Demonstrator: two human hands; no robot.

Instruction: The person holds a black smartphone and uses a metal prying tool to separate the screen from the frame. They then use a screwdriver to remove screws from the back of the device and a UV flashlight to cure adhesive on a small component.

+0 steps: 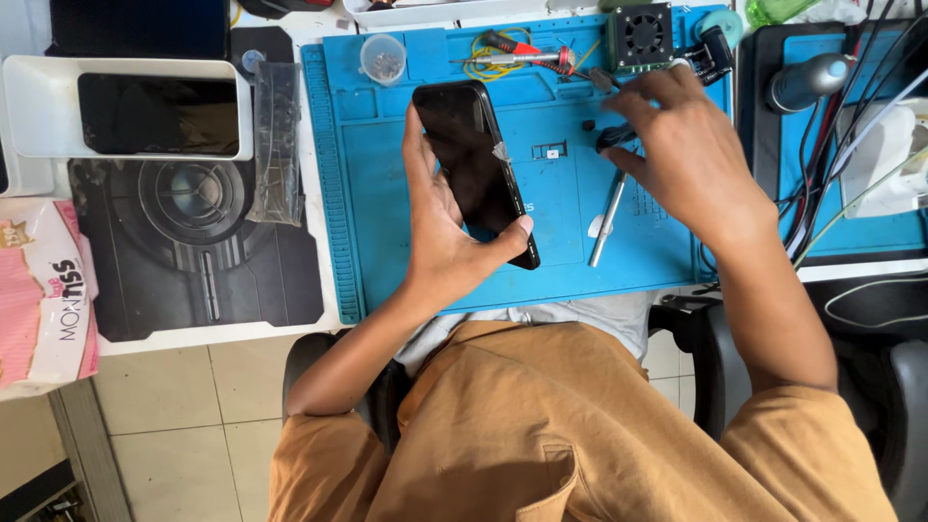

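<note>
Orange-clad knees and lap are filling the frame at 6 o'clock, nearest the lens, as a person is sitting at a table [193,333] topped by a blue work mat [570,261]. At the mat's centre the left hand [445,232] is gripping a black smartphone [476,164], thumb pressing its lower right edge and fingers wrapping the left edge, the phone tilting toward 11 o'clock. At 2 o'clock the right hand [681,155] is hovering over a silver-shafted screwdriver [609,217] lying on the mat, fingers curling loosely downward; whether they are touching its dark handle cannot be told. Bare mat is lying open between phone and tool. A small fan [640,37] and a clear screw cup [383,58] are sitting along the far edge at 12 o'clock, while a white tray [29,116] is standing at 10 o'clock, well apart.
</note>
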